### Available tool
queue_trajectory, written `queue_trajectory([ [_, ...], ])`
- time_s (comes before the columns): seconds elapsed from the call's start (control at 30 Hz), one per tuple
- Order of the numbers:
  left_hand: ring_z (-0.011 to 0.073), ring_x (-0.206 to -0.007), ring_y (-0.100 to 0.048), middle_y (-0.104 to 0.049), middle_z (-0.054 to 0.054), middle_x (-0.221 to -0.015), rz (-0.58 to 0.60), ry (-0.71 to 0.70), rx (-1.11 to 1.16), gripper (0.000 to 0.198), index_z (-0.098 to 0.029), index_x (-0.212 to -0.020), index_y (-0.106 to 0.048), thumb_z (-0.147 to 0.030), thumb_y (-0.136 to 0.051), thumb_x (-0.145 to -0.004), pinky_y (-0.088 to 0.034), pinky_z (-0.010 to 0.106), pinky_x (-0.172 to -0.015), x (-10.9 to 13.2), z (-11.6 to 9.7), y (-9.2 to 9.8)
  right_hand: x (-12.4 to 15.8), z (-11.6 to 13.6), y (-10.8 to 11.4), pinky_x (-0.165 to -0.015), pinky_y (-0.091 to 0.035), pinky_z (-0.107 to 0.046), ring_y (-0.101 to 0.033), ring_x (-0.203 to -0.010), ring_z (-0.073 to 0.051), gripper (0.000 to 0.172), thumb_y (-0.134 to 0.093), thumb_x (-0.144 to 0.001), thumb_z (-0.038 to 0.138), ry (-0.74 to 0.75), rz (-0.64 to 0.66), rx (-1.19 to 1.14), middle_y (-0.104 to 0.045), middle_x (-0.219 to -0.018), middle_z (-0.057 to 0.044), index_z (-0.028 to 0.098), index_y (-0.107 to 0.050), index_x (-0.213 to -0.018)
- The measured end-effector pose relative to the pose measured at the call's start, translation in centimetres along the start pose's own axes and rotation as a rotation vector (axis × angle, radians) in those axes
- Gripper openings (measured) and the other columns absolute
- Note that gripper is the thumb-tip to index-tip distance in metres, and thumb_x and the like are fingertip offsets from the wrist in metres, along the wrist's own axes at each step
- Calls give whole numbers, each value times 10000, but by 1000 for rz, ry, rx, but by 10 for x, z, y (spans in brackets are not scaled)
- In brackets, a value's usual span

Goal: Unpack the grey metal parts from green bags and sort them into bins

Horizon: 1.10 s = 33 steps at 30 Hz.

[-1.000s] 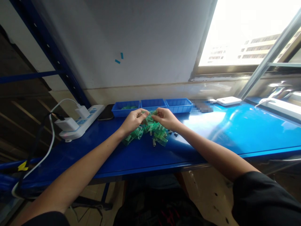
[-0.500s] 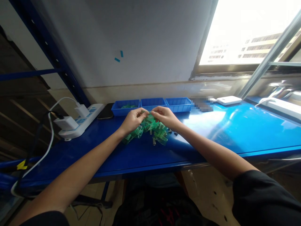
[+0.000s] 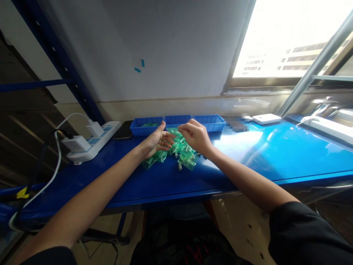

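In the head view, a heap of small green plastic bags (image 3: 188,156) lies on the blue table. My left hand (image 3: 157,141) is open beside the heap, thumb up and fingers apart, with nothing visible in it. Over the heap's right side, my right hand (image 3: 196,137) is closed in a pinch. Green plastic shows just left of its fingertips, but I cannot see whether they grip it. A small metal cylinder (image 3: 180,166) stands at the heap's front edge. Some dark small parts are partly hidden behind my right wrist.
Behind the heap stand three joined blue bins (image 3: 211,123); green pieces lie in the left one. A black phone (image 3: 123,130) and a white power strip (image 3: 95,144) with plugs are at left. A white flat device (image 3: 266,118) lies at right on the blue table (image 3: 248,162).
My hands were pinching together at the top of the green heap. My left hand has let go and spread its fingers, while my right hand stays pinched and has turned slightly.
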<state>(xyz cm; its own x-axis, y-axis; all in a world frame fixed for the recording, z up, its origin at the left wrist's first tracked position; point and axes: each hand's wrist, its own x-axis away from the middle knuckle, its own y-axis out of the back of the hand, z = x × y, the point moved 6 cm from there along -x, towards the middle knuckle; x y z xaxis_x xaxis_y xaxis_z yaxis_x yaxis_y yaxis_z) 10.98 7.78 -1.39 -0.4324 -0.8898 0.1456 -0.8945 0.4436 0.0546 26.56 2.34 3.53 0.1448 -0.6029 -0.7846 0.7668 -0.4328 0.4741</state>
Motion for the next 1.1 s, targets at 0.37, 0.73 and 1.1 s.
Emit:
queue_trajectory([
  [0.37, 211, -1042, -597, -656, 78, -1111, -158, -814, -803, 340, -208, -1184, -650, -316, -486, -907, -438, 342, -974, 21, -31, -14, 4, -28, -24, -705, -477, -298, -612, -771, -187, 452, -493, -858, 562, -553, 199, -430, -658, -767, -65, 163, -653, -721],
  [0.73, 229, -1003, -605, -647, 94, -1080, -185, -646, -670, 466, -177, -1139, -665, -525, -546, -853, -472, 316, -849, 15, -29, -6, 1, -27, -16, -605, -405, -256, -499, -593, -133, 262, -489, -864, 300, -296, 74, -100, -540, -609, -8, 185, -590, -651],
  [1.1, 162, -644, -634, -684, 74, -849, -116, -206, -103, 436, -136, -878, -653, -553, -630, -753, -469, 260, -591, 0, -8, 6, 5, 2, -22, -881, -465, -381, -544, -972, -228, 356, -490, -844, 113, 106, 175, 88, -610, -1009, -94, 251, -715, -1082],
])
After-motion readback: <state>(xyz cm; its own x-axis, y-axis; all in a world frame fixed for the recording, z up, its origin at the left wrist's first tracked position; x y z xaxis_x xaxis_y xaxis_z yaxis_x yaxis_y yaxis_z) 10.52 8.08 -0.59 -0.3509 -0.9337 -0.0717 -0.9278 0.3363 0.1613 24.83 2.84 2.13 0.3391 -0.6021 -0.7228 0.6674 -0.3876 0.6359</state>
